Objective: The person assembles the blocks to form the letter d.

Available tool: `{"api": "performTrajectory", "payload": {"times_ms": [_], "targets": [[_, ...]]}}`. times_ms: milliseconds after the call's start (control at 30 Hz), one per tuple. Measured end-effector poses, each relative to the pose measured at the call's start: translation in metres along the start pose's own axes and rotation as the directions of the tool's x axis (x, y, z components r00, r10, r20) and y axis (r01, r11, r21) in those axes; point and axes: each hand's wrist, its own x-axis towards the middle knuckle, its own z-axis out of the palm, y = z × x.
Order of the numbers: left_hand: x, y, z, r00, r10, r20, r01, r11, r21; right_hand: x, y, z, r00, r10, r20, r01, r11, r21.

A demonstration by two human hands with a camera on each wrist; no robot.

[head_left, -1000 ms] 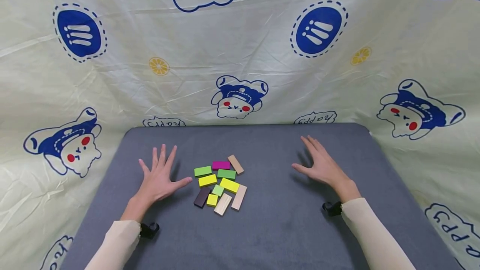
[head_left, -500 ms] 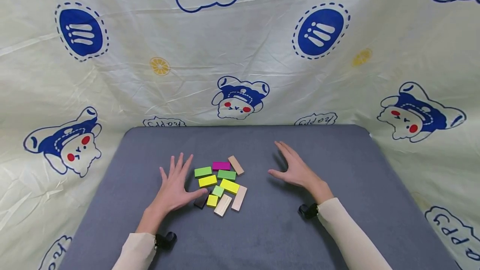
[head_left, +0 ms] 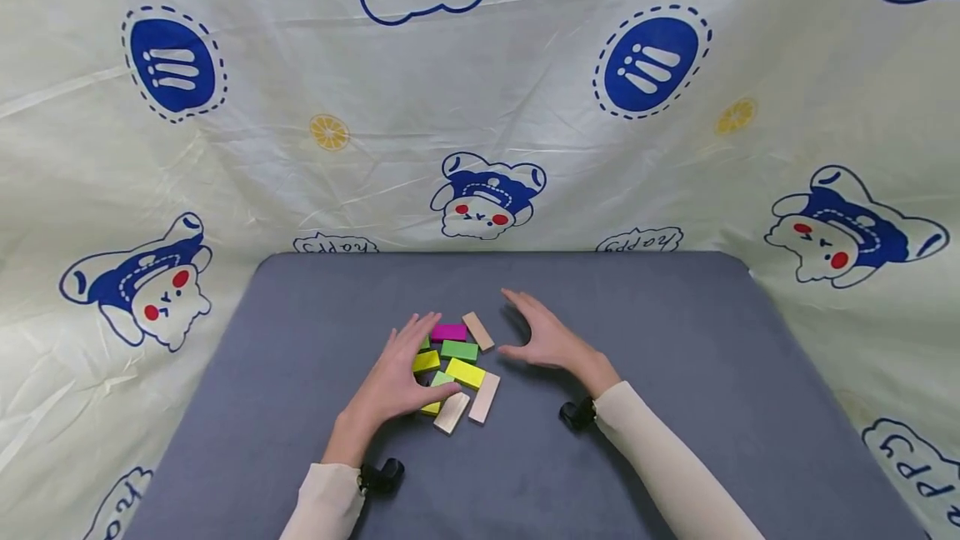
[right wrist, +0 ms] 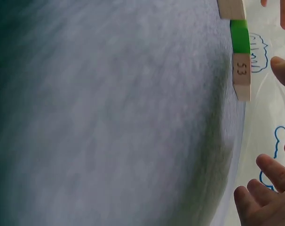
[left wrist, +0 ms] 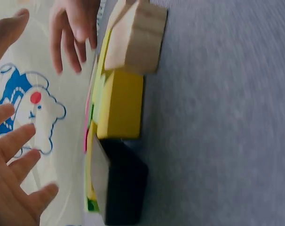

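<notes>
Several small wooden blocks lie flat in a loose cluster: a magenta block (head_left: 448,332), a green block (head_left: 459,351), a yellow block (head_left: 465,373) and plain wood blocks (head_left: 484,398) among them. My left hand (head_left: 393,382), fingers spread, hovers over the cluster's left side, covering part of it. Beneath it, a dark block (left wrist: 126,183) shows in the left wrist view beside a small yellow block (left wrist: 119,106). To the right of the cluster my right hand (head_left: 553,342) is held with thumb and fingers apart, near a tan block (head_left: 478,332). Neither hand holds anything.
The blocks rest on a grey cloth-covered table (head_left: 637,457). Behind and around it hangs a pale printed sheet (head_left: 525,90) with cartoon figures. A black strap-on camera (head_left: 382,476) sits on the left wrist, another black camera (head_left: 577,415) on the right.
Both hands have moved inward towards the blocks, the left going right until over them, the right going left to beside them. The blocks look unmoved.
</notes>
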Motion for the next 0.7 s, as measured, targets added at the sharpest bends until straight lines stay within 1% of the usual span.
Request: {"api": "performTrajectory", "payload": {"times_ms": [133,267,433,600,700], "targets": [[0.002,0.009,0.006,0.997,0.059,0.046,-0.058,0.998,-0.014,0.007,-0.004,0.005,0.999,-0.032,0.032,0.031,0.999,0.026],[0.004,0.016,0.012,0.985,0.133,0.111,-0.134,0.991,0.002,0.013,-0.008,0.007,0.997,-0.052,0.057,0.05,0.998,0.034],[0.007,0.02,0.022,0.97,0.151,0.188,-0.164,0.985,0.054,0.022,-0.011,0.009,0.996,-0.051,0.075,0.049,0.998,0.034],[0.011,0.022,0.032,0.947,0.166,0.274,-0.192,0.979,0.071,0.026,-0.009,0.011,0.994,-0.048,0.099,0.046,0.999,0.015],[0.012,0.022,0.037,0.936,0.173,0.305,-0.206,0.975,0.081,0.027,-0.007,0.012,0.993,-0.041,0.114,0.04,0.999,0.016]]}}
